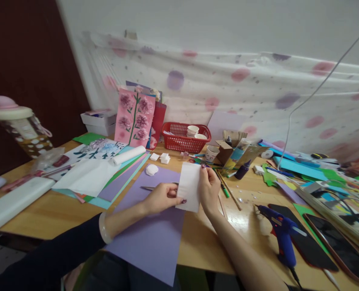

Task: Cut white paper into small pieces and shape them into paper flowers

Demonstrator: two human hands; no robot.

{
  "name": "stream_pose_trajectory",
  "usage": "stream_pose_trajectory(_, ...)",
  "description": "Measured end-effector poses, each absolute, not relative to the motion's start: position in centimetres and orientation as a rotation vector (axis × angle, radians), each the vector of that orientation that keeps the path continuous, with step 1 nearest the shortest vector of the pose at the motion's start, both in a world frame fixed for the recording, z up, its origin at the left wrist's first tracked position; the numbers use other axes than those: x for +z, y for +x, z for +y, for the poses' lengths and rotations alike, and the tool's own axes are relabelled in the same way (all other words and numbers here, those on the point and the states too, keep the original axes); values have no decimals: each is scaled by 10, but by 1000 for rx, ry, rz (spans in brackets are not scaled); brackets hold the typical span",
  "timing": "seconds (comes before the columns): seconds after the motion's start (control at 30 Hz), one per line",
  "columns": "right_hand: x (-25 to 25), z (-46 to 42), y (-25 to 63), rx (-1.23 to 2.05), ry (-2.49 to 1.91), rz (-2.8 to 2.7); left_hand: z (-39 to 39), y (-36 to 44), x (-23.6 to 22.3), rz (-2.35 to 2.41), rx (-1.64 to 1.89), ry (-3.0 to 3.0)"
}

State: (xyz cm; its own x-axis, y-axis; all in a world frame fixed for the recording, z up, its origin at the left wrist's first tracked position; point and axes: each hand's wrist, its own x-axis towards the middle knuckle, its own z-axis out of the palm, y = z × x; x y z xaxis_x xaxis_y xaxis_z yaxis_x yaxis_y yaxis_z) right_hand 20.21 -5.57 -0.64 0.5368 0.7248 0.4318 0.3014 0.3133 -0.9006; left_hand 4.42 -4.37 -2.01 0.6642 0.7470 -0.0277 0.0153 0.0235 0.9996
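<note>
Both my hands hold a small white rectangular sheet (189, 186) above a large purple paper (155, 234) on the wooden table (49, 214). My left hand (162, 198) pinches the sheet's lower left edge; a pale bangle sits on that wrist. My right hand (208, 188) grips the sheet's right edge near the top. A thin metal tool (147, 188) lies on the purple paper just left of my left hand. A crumpled white piece (152, 169) rests at the purple paper's far corner.
A blue glue gun (280, 234) lies to the right beside dark phones (324, 238). A red basket (185, 137) with paper cups, a pink flower card (134, 117), coloured sheets (106, 178) and a white roll (128, 154) stand behind and left. Paper scraps crowd the right side.
</note>
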Motion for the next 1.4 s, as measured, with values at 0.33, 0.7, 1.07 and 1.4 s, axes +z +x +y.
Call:
stream_pose_trajectory(0.33,-11,-53,206,410,-1332,-907,-49,51,-30,701,600,1459)
stream_pose_trajectory(0.7,-10,-55,198,461,-1299,-996,-38,47,-20,662,615,1215)
stream_pose_trajectory(1.07,-14,-52,202,135,-1432,-1285,-36,42,-15,553,636,1222)
stream_pose_trajectory(1.4,-6,-55,205,42,-1499,-1342,-37,44,-17,579,711,1289)
